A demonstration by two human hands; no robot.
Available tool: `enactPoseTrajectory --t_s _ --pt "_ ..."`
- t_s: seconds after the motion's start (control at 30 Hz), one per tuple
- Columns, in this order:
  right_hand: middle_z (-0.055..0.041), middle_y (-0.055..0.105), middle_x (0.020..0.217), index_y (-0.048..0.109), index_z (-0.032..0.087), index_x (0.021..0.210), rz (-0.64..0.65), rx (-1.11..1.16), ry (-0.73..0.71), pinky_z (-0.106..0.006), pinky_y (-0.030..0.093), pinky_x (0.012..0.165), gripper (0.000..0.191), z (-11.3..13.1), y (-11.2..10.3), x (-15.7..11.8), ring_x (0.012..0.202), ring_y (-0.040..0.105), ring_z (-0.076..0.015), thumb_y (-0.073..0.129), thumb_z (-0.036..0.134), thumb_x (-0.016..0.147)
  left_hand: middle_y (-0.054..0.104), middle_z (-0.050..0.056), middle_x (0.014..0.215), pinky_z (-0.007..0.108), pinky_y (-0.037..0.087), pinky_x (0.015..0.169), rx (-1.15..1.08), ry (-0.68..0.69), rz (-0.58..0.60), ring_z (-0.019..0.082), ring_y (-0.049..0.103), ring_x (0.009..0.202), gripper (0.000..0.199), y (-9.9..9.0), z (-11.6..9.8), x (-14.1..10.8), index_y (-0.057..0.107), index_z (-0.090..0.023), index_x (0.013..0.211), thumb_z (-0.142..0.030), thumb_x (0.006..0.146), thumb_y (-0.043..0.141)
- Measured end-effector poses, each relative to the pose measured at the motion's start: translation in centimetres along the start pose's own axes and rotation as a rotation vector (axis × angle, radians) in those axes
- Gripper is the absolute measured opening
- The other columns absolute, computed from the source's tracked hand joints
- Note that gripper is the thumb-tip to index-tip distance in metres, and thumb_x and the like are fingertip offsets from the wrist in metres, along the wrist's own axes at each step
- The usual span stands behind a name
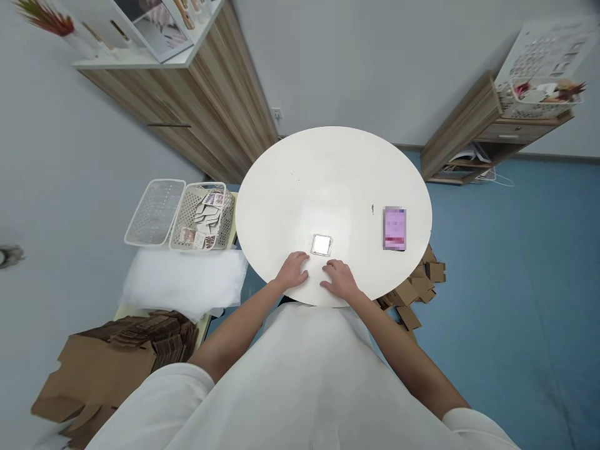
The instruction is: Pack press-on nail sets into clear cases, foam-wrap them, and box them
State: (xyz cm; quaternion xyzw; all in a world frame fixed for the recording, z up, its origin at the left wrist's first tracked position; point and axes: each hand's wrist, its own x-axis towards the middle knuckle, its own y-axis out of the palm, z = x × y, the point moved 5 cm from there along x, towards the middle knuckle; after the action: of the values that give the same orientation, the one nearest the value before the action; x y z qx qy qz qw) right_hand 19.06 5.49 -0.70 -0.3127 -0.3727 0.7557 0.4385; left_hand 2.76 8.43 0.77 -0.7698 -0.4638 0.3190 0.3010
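Observation:
On the white oval table (328, 175) lies a small, flat, square clear case (321, 245) with a white face inside a transparent rim. My left hand (293, 270) rests on the tabletop just left of and below the case, fingers spread and holding nothing. Right of and below the case is my right hand (339, 279), palm down with fingers apart, also holding nothing. Neither hand appears to grip the case. What the case contains I cannot make out.
A blurred pink-screened device (394, 229) lies at the table's right. Left stand a white basket (176, 219) of small packets, an openwork basket (154, 212), white sheeting (182, 281) and stacked flat cardboard (112, 356). Small cardboard boxes (422, 284) lie right, below the table's edge.

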Motion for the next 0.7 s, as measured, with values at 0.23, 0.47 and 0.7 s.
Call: enactPoseTrajectory --t_s 0.23,0.47,0.7 --pt "-0.0099 0.055 0.105 0.058 0.020 0.090 0.046 -0.209 -0.051 -0.036 0.037 0.074 0.019 1.0 1.0 0.5 0.094 0.046 -0.0247 0.040 0.019 0.085 0.046 0.008 0.125 0.041 0.029 0.098 0.167 0.090 0.093 0.027 0.038 0.117 0.046 0.1 0.3 -2.2 0.053 -0.023 0.110 -0.031 0.065 0.061" --pt "-0.0063 0.058 0.093 0.057 0.020 0.087 0.091 -0.053 -0.019 -0.031 0.039 0.072 0.024 1.5 0.1 -0.8 0.085 0.050 -0.0187 0.033 0.024 0.088 0.060 0.005 0.097 0.038 0.031 0.090 0.206 0.139 0.070 0.020 0.051 0.096 0.026 0.1 1.0 -2.0 0.060 -0.024 0.089 -0.012 0.077 0.041" --pt "-0.0129 0.045 0.125 0.048 0.018 0.110 -0.061 -0.013 -0.020 -0.040 0.033 0.091 0.040 2.2 0.4 -4.4 0.115 0.040 -0.0265 0.054 0.036 0.075 0.061 0.005 0.092 0.036 0.034 0.086 0.164 0.167 0.097 0.021 0.054 0.089 0.021 -0.1 1.8 -3.6 0.059 -0.021 0.088 -0.018 0.081 0.039"
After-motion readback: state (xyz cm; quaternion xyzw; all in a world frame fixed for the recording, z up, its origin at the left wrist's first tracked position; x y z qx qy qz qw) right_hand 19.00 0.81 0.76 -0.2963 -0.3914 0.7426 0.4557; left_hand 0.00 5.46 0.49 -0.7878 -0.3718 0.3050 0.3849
